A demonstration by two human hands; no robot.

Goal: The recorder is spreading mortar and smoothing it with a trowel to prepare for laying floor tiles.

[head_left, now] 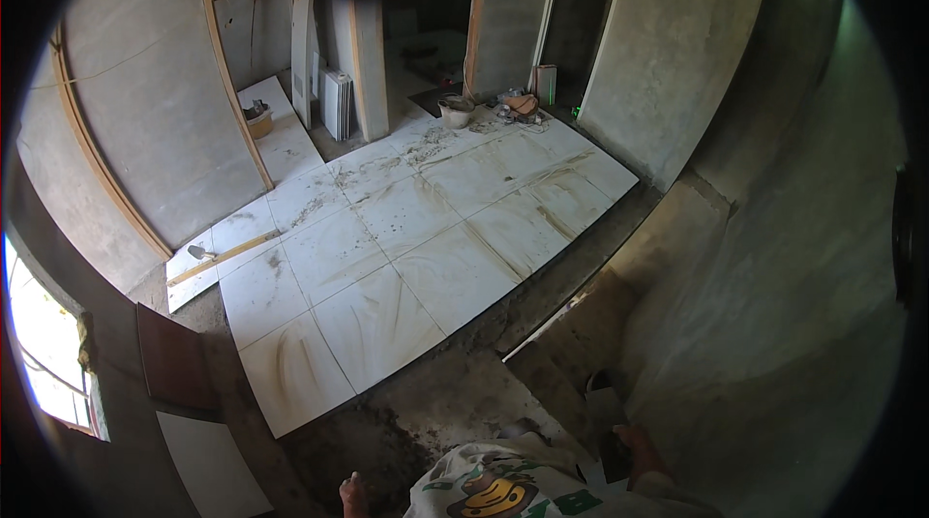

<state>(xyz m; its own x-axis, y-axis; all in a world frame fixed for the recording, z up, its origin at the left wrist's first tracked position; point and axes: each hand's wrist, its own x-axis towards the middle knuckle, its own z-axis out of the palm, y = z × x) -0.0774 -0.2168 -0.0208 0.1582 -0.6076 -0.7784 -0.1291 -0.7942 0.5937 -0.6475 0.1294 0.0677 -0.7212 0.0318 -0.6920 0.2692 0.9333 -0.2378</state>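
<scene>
At the lower edge my left hand (353,496) hangs over the dark, rough floor, left of my printed shirt. Its fingers look curled with one tip pointing up; whether anything is in them is too small to make out. My right hand (636,443) is closed at the edge of a dark, flat rectangular plate (606,412) with a black curved part at its top. The exact kind of this plate is unclear in the shade. In front of me spreads a floor of large white tiles (334,237), streaked with brownish mortar smears.
A bucket (455,113) and a heap of tools (520,108) stand on the far tiles. A wooden batten (232,255) and a trowel (200,253) lie at left. Loose panels (213,460) lean near the window. A step edge (542,323) runs along the right.
</scene>
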